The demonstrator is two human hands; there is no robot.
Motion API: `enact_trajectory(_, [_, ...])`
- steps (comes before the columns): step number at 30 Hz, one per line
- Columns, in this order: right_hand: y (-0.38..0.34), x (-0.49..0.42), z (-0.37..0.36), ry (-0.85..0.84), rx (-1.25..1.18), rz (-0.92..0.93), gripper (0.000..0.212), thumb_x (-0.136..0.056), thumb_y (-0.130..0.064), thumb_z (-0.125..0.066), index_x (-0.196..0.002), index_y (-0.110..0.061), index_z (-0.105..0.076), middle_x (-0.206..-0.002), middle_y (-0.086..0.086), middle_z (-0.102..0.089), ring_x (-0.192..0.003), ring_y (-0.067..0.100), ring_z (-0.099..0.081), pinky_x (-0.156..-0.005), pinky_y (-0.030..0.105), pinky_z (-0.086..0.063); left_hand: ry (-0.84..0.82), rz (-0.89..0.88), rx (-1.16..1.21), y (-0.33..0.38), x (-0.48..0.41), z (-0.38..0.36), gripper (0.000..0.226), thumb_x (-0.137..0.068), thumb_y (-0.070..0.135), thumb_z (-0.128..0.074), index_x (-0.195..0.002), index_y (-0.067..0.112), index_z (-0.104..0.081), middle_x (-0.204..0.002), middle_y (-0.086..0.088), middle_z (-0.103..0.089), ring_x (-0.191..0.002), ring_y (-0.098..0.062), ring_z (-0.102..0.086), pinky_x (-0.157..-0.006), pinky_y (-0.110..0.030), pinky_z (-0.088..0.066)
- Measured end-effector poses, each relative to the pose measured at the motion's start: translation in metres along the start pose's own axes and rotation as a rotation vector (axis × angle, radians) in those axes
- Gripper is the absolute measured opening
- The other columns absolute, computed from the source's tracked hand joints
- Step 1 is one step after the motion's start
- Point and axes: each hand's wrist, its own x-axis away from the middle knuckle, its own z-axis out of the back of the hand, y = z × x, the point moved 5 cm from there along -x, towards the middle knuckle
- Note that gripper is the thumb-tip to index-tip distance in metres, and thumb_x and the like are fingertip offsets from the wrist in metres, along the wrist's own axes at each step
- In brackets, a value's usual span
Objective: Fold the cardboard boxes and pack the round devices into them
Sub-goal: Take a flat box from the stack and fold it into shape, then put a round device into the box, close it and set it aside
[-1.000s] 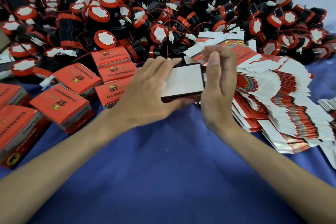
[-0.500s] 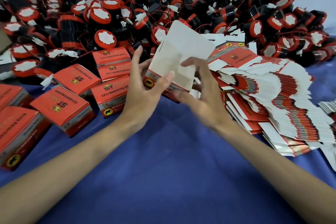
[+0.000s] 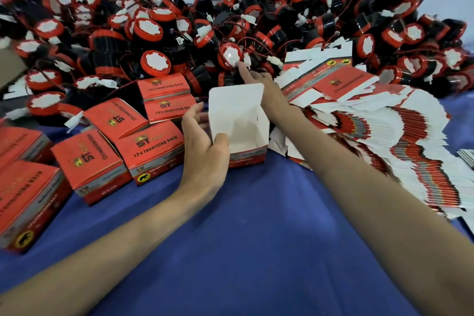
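Blue cloth (image 3: 256, 238) covers the table. Left hand (image 3: 202, 143) grips the open red cardboard box with white inside (image 3: 241, 120) by its near-left wall, thumb over the rim, fingers behind. The box stands upright on the cloth, lid flap up, nothing inside.

Left of it, closed red printed boxes (image 3: 151, 146). To the right, a fanned stack of flat unfolded box blanks (image 3: 400, 151).

Right hand (image 3: 259, 79) reaches past the box flap. Its forefinger lies straight on the white face of a round red-and-black plastic device (image 3: 229, 55) at the front of the big heap of like devices (image 3: 154, 31). The other fingers are hidden by the flap, so I cannot tell if it grasps yet.

Judgement: the box is thin card, light and easily crushed, so hold its walls gently. The device looks rigid, small and light, but its red wires and white plug will likely snag on neighbours. Pinch it across the round rim, not by the wire, and lift it clear before dropping it in.
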Motion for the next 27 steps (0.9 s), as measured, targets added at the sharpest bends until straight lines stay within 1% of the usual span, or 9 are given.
enact_trajectory(3, [-0.007,0.01,0.0,0.278,0.092,0.092,0.053,-0.096,-0.026,-0.047,-0.146,-0.017,-0.032,-0.13,0.016,-0.047,-0.12,0.036,-0.04,-0.089,0.047,-0.041,0.033,-0.012,0.015,0.0,0.001,0.001,0.059,-0.087,0.0,-0.052,-0.131,0.029,-0.025,-0.128,0.003,-0.041,-0.116,-0.007,-0.045,-0.098,-0.026,-0.043])
enact_trajectory(6, [-0.014,0.016,0.002,0.355,0.117,0.193,0.036,-0.095,-0.027,-0.048,-0.128,-0.013,-0.048,-0.112,0.012,-0.052,-0.102,0.03,-0.051,-0.068,0.037,-0.037,0.054,-0.049,-0.013,0.002,0.001,0.001,0.063,-0.086,0.0,-0.057,-0.132,0.027,-0.025,-0.133,-0.002,-0.036,-0.119,-0.007,-0.043,-0.099,-0.022,-0.043])
enact_trajectory(9, [-0.014,0.018,0.004,0.39,0.199,0.172,0.028,-0.096,-0.029,-0.047,-0.116,-0.009,-0.05,-0.127,0.013,-0.044,-0.11,0.027,-0.043,-0.075,0.036,-0.043,0.056,-0.102,-0.032,0.006,0.002,0.002,0.065,-0.083,-0.001,-0.06,-0.13,0.027,-0.026,-0.133,-0.002,-0.035,-0.121,-0.007,-0.041,-0.097,-0.017,-0.042])
enact_trajectory(12, [-0.014,0.013,0.004,0.376,0.13,0.137,0.033,-0.097,-0.024,-0.046,-0.124,-0.006,-0.045,-0.145,0.014,-0.032,-0.123,0.03,-0.038,-0.084,0.039,-0.043,0.037,-0.14,-0.048,0.008,0.003,0.001,0.067,-0.081,-0.002,-0.064,-0.125,0.029,-0.025,-0.133,-0.002,-0.034,-0.121,-0.007,-0.04,-0.097,-0.015,-0.041])
enact_trajectory(17, [-0.016,0.01,0.007,0.288,-0.051,0.17,0.05,-0.092,-0.014,-0.049,-0.141,-0.011,-0.036,-0.091,0.011,-0.053,-0.087,0.029,-0.051,-0.07,0.041,-0.042,0.012,-0.128,-0.045,0.006,0.001,-0.001,0.067,-0.08,-0.002,-0.065,-0.122,0.031,-0.024,-0.13,-0.001,-0.033,-0.115,-0.003,-0.041,-0.087,-0.003,-0.039])
enact_trajectory(19, [-0.014,0.01,0.008,0.303,-0.061,0.169,0.039,-0.092,-0.016,-0.052,-0.129,-0.01,-0.047,-0.091,0.009,-0.057,-0.084,0.028,-0.055,-0.065,0.038,-0.042,0.011,-0.122,-0.039,0.004,0.001,-0.001,0.065,-0.081,-0.002,-0.063,-0.121,0.032,-0.025,-0.129,-0.001,-0.033,-0.113,-0.001,-0.041,-0.083,-0.001,-0.039])
enact_trajectory(21, [-0.016,0.008,0.017,0.465,-0.068,0.155,0.021,-0.091,-0.018,-0.053,-0.109,-0.006,-0.055,-0.092,0.009,-0.058,-0.086,0.027,-0.056,-0.062,0.032,-0.035,0.01,-0.11,-0.036,0.004,0.001,-0.001,0.063,-0.082,-0.002,-0.062,-0.12,0.032,-0.025,-0.128,0.0,-0.033,-0.111,0.002,-0.041,-0.083,-0.001,-0.039])
enact_trajectory(24, [-0.026,-0.014,0.034,0.62,-0.189,0.107,0.034,-0.086,-0.019,-0.06,-0.115,-0.002,-0.055,-0.116,0.017,-0.05,-0.108,0.028,-0.047,-0.079,0.032,-0.041,0.008,-0.109,-0.037,0.005,0.001,0.0,0.062,-0.083,-0.002,-0.061,-0.12,0.031,-0.025,-0.129,0.0,-0.032,-0.113,0.0,-0.041,-0.093,-0.008,-0.039])
enact_trajectory(27, [-0.031,-0.049,0.022,0.219,-0.159,0.033,0.078,-0.087,-0.037,-0.066,-0.149,-0.012,-0.025,-0.15,0.018,-0.023,-0.139,0.035,-0.021,-0.109,0.048,-0.029,-0.001,-0.088,-0.031,0.005,0.0,0.001,0.063,-0.083,-0.003,-0.06,-0.122,0.031,-0.024,-0.131,0.0,-0.032,-0.122,-0.008,-0.039,-0.106,-0.027,-0.04])
